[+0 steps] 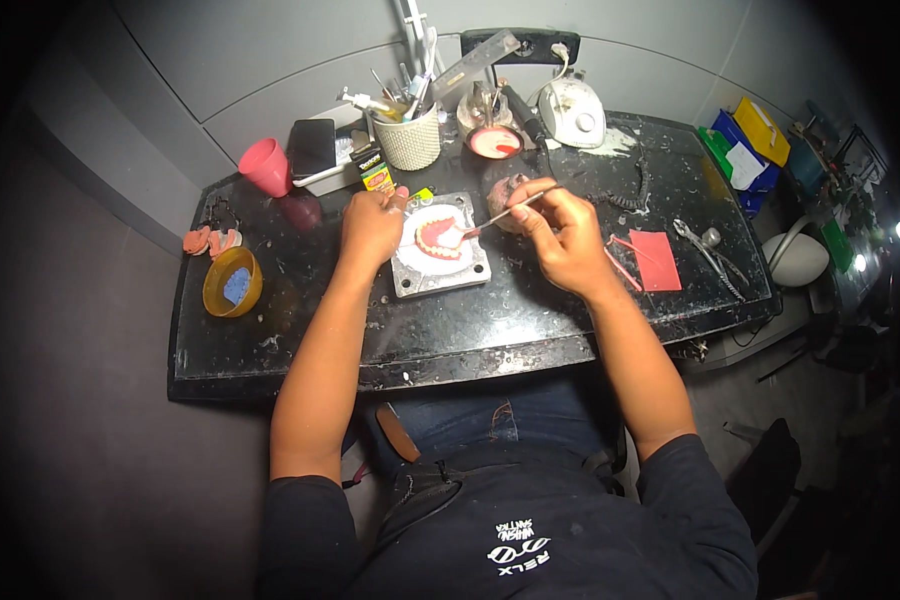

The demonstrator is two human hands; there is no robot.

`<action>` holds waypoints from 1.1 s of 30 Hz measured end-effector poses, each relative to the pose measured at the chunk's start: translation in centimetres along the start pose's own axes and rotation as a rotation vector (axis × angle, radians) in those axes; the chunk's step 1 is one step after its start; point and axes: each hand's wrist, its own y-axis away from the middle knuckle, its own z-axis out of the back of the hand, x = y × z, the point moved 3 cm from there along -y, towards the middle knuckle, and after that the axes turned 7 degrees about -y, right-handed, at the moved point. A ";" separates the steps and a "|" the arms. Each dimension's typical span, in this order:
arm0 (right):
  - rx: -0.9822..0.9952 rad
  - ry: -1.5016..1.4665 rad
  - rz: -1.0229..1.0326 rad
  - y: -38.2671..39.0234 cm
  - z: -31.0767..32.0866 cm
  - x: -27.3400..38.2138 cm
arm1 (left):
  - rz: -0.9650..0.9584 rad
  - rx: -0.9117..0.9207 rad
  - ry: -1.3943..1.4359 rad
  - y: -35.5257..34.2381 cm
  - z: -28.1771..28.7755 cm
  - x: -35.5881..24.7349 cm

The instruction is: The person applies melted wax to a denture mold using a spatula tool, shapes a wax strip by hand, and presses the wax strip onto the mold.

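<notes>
on the desk (530, 325), the metal flask (442, 284) looks heavy and stiff: hold its sides. its pink denture model (438, 236) seems fragile. your right hand (564, 240) pinches a slim tool (497, 217); your left hand's (372, 232) grip, far left, i cannot tell.

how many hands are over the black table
2: the left hand at the left side of the metal block, the right hand right of it, holding a thin tool.

From the head, I am looking down by fisheye, fairly near, above and behind the left hand (372, 230) and right hand (564, 240), over the bench (450, 333).
</notes>
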 end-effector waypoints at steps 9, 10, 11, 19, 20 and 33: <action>-0.077 0.017 -0.018 -0.2 0.3 0.0 | -0.072 0.010 -0.156 -0.2 0.5 0.4; -0.078 0.013 -0.019 -0.2 0.5 -0.2 | -0.056 0.038 -0.157 -0.1 0.7 0.3; -0.102 0.045 -0.008 -0.4 0.8 -0.4 | -0.054 0.032 -0.163 -0.1 0.9 0.3; -0.187 0.113 0.017 -0.5 2.2 0.0 | -0.117 -0.394 -0.534 -6.8 7.3 -0.9; -0.189 0.107 0.018 -0.4 2.2 0.0 | -0.118 -0.396 -0.541 -8.4 7.8 -0.8; -0.163 0.148 0.010 -0.1 2.0 1.2 | 0.145 0.148 -1.052 -20.1 2.8 2.0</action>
